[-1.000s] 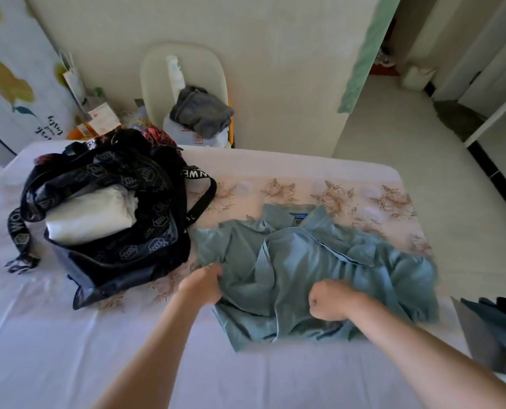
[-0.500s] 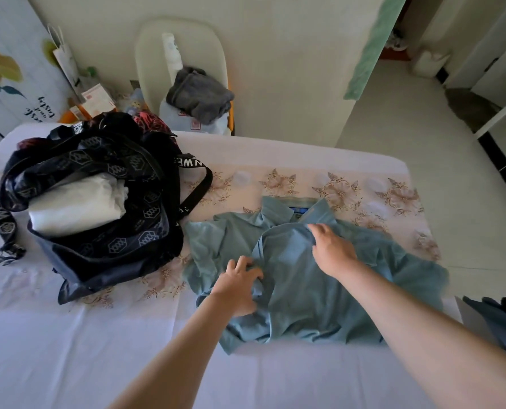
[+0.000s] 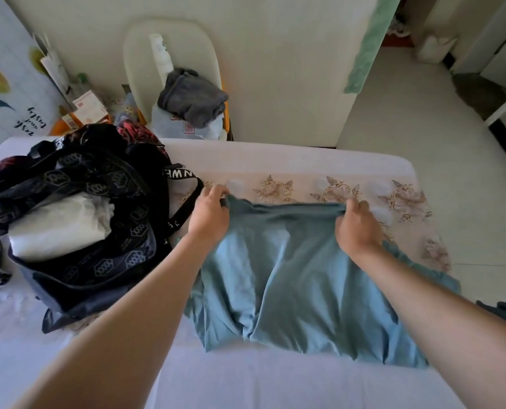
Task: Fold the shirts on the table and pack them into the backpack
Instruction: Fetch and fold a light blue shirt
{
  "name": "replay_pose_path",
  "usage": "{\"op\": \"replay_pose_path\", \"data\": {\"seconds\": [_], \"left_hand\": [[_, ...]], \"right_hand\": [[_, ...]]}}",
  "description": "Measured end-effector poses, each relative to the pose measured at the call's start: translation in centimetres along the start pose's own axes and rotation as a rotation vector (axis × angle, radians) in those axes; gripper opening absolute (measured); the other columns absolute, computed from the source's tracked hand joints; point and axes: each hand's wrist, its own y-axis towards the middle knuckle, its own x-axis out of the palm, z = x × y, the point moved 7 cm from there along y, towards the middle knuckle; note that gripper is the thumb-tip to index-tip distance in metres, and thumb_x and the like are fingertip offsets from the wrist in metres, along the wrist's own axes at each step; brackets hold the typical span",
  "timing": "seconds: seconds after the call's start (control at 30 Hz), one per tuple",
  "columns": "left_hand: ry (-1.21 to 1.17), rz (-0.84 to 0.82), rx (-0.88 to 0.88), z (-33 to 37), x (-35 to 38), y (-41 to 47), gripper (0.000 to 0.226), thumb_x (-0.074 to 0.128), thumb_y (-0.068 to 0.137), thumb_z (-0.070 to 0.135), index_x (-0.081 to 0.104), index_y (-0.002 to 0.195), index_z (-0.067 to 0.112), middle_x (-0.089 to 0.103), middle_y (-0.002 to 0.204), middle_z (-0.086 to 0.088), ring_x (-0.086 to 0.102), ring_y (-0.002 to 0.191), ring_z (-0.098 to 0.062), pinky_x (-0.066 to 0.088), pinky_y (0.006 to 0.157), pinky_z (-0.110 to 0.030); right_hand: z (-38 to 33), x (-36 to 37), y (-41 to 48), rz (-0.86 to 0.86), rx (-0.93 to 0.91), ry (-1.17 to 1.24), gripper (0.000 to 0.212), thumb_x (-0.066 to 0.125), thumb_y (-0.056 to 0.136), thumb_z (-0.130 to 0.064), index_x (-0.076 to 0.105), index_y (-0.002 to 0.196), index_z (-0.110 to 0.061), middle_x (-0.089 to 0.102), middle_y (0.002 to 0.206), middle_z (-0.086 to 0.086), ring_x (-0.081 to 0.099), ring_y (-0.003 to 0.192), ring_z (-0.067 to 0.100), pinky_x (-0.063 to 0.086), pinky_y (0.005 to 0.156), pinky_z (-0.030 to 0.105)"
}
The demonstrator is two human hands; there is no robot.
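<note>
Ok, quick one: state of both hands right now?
Left hand: closed, pinching the far left edge of the blue shirt.
Right hand: closed, gripping the shirt's far right edge.

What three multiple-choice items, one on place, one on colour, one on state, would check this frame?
1. Where is the backpack relative to the shirt?
A. To the person's left of it
B. On top of it
C. To the person's right of it

2. What colour is the shirt?
A. Red
B. Blue-green
C. Yellow

3. What are the left hand and right hand doing?
A. Lying flat on the table
B. Reaching into the backpack
C. Gripping the shirt's far edge

Answers:
1 A: the backpack lies left of the shirt, beyond the left arm.
2 B: the cloth is blue-green all over.
3 C: the fingers of both hands curl round the far edge, one at each end.
</note>
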Motion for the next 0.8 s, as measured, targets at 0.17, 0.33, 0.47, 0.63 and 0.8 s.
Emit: {"op": "replay_pose_path", "data": {"seconds": [0.17,0.33,0.47,0.63,0.8], "left_hand": [[0.428,-0.209,0.060,-2.3,4.6,-2.3,0.053,0.054,0.090,0.017,0.047,0.141,0.031,0.039,0.146,-0.001,0.033,0.133,-0.026,0.029,0.109,-0.041],[0.317,-0.208,0.007,-6.5,5.1,-8.4,0.055,0.056,0.091,0.014,0.046,0.145,0.020,0.038,0.149,-0.007,0.030,0.137,-0.030,0.029,0.113,-0.046],[0.124,0.024,-0.108,-8.2,3.1,-13.2,0.042,0.062,0.085,0.009,0.053,0.126,0.009,0.051,0.120,-0.012,0.045,0.113,-0.034,0.040,0.099,-0.046],[0.067,-0.164,-0.482,-11.0,4.2,-19.0,0.035,0.052,0.092,0.044,0.058,0.095,0.010,0.065,0.098,-0.012,0.060,0.097,-0.035,0.048,0.081,-0.039],[0.053,-0.218,-0.356,-10.1,4.0,-21.3,0.023,0.046,0.094,0.028,0.053,0.077,0.015,0.058,0.084,-0.004,0.058,0.086,-0.031,0.039,0.066,-0.033]], "right_hand": [[-3.8,2.9,-2.8,-0.086,-0.433,-0.129,0.070,0.057,0.085,-0.016,0.033,0.150,-0.019,0.028,0.155,0.021,0.039,0.133,0.043,0.039,0.105,0.051],[-5.3,8.1,-7.1,-0.526,-0.479,-0.211,0.067,0.041,0.100,-0.034,0.010,0.159,-0.026,0.001,0.167,0.007,0.003,0.153,0.026,0.011,0.123,0.049],[-7.6,6.3,-10.4,-0.338,-0.447,-0.057,0.061,0.050,0.095,-0.024,0.032,0.153,-0.018,0.020,0.162,0.013,0.019,0.150,0.031,0.021,0.119,0.049],[-9.5,4.4,-17.7,-0.114,-0.528,0.178,0.036,0.060,0.075,-0.030,0.062,0.110,-0.021,0.053,0.107,0.001,0.055,0.097,0.025,0.048,0.084,0.039],[-7.6,6.1,-23.6,-0.271,-0.627,-0.020,0.053,0.057,0.064,-0.049,0.054,0.110,-0.024,0.049,0.100,-0.002,0.053,0.092,0.022,0.048,0.082,0.035]]}}
